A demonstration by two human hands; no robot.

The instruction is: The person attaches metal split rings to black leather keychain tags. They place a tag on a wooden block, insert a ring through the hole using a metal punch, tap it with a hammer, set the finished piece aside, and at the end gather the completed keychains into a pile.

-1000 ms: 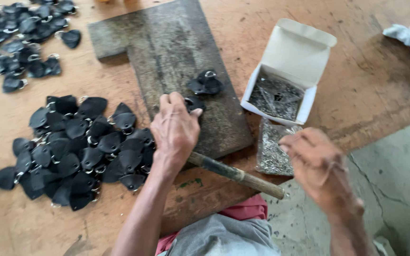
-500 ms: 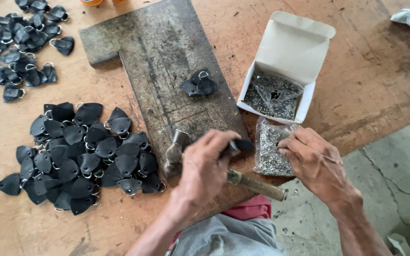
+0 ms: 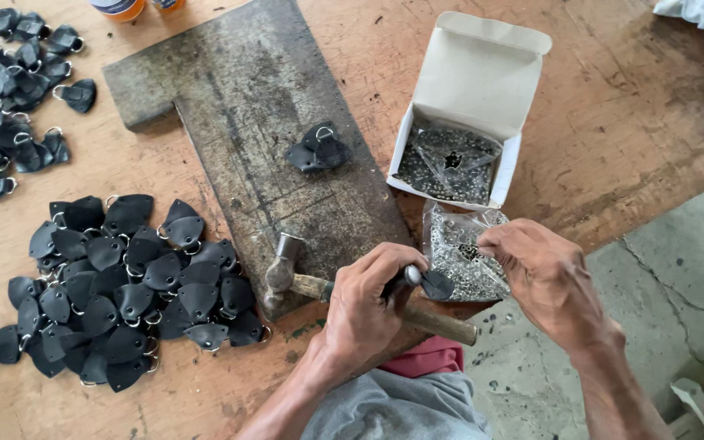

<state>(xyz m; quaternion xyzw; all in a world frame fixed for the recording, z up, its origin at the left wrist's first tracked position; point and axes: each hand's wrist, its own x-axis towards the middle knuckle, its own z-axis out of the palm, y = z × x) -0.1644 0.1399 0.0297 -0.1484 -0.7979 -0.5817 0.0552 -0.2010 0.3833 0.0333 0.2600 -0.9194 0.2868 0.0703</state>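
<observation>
A dark grey, worn, L-shaped metal slab (image 3: 246, 138) lies on a scuffed brown wooden desk (image 3: 613, 106), seen from above. At the slab's near edge lies a hammer with a metal head and a wooden handle (image 3: 287, 273), its handle running under the left hand (image 3: 364, 314). The left hand is closed around a small black leather teardrop-shaped tab (image 3: 436, 284), pinching it between thumb and fingers just off the slab's near right corner. The right hand (image 3: 543, 273), right of the slab, has its fingertips pinched together over a clear plastic bag of small silver metal rivets (image 3: 458, 253); whether it holds a rivet cannot be told. Beyond the bag, right of the slab, stands an open white cardboard box (image 3: 478, 81) with more rivets. Two black tabs (image 3: 318, 152) rest on the slab's middle. A large heap of black leather tabs with metal rings (image 3: 116, 285) lies left of the slab.
</observation>
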